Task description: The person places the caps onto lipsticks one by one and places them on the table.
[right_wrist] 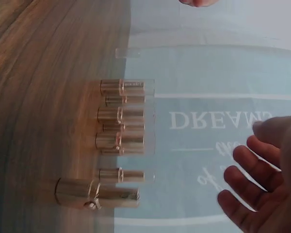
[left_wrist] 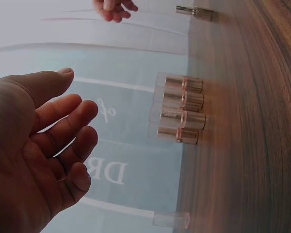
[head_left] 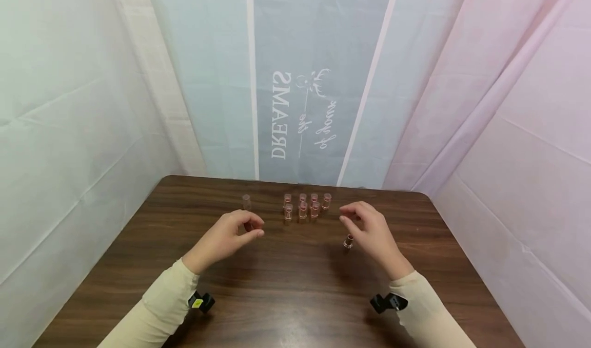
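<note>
Several gold lipstick tubes with clear caps stand upright in two rows toward the back of the table. My left hand hovers left of them with loosely bent fingers and nothing in its grasp. Just behind it a loose clear cap stands by itself; the left wrist view shows this cap too. On the other side my right hand is raised, its fingers relaxed and holding nothing. Close by its thumb side stands an uncapped lipstick tube, whose bare gold body is nearest in the right wrist view.
The dark wood table ends at a back edge just behind the tubes. A printed curtain hangs behind, with pale cloth on both sides. Each wrist wears a small black camera.
</note>
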### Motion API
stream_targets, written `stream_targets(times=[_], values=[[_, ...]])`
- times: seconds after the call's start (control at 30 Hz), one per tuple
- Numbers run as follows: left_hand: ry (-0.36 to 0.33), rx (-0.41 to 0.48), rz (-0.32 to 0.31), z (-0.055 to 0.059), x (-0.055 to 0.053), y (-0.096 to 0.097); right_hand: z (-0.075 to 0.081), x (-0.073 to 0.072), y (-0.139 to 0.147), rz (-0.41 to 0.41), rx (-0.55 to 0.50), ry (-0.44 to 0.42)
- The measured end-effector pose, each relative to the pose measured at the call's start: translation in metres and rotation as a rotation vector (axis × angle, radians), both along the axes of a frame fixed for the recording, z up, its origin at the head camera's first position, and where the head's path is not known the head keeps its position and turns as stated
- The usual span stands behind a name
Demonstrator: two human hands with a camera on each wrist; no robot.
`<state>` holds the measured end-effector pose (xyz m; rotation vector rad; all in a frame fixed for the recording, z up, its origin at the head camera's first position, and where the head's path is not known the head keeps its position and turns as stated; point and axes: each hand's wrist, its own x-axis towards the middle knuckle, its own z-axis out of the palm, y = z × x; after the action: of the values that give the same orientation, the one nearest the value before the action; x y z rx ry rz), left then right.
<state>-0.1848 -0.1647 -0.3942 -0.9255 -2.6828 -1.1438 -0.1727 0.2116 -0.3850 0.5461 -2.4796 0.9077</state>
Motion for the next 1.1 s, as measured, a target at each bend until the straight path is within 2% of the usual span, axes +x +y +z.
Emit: stream_targets(times=[0.27, 0.4, 0.63, 0.73, 0.87, 1.0, 1.1], values=[[0.013, 0.007, 0.009, -0.003, 0.0, 0.003, -0.017, 0.003, 0.014, -0.01, -0.03, 0.017], [-0.007, 0.007, 0.01, -0.005, 0.001, 0.004, -0.02, 0.001, 0.016, -0.001, -0.033, 0.032], [-0.023, 0.008, 0.018, -0.009, 0.002, 0.006, -0.021, 0.001, 0.021, 0.007, -0.032, 0.009], [-0.032, 0.004, 0.057, -0.012, -0.001, 0.002, -0.021, 0.001, 0.022, 0.011, -0.035, 0.009], [-0.025, -0.002, 0.151, -0.013, -0.017, -0.007, -0.021, 0.0, 0.023, 0.019, -0.033, 0.01], [-0.015, -0.027, 0.25, -0.013, -0.045, -0.016, -0.019, -0.001, 0.024, 0.021, -0.032, 0.001], [-0.027, -0.066, 0.314, -0.017, -0.066, -0.02, -0.02, -0.001, 0.026, 0.009, -0.023, -0.01]])
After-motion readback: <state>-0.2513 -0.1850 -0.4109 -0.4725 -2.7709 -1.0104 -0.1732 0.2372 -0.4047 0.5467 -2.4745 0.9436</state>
